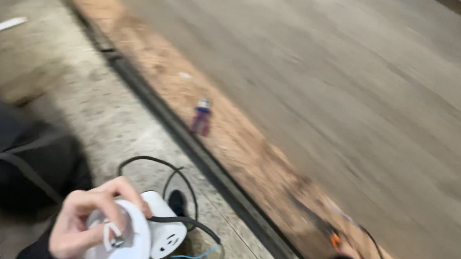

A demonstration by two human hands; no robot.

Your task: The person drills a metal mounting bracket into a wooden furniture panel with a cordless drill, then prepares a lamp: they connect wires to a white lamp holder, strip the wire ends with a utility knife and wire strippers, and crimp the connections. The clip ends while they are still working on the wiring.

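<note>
Grey concrete floor (340,73) fills the blurred view. Low at left, the left hand (80,223) grips a white cord reel (130,244), fingers curled around its rim. Right hand (347,252) holds something orange (335,241); grip unclear.

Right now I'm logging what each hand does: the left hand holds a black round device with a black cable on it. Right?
Not quite: the round device in the left hand is white, not black. Its cable is black, as the head view shows.

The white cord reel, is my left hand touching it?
Touching. The head view shows the left hand wrapped over the rim of the white cord reel, its fingers pressed on the top face.
</note>
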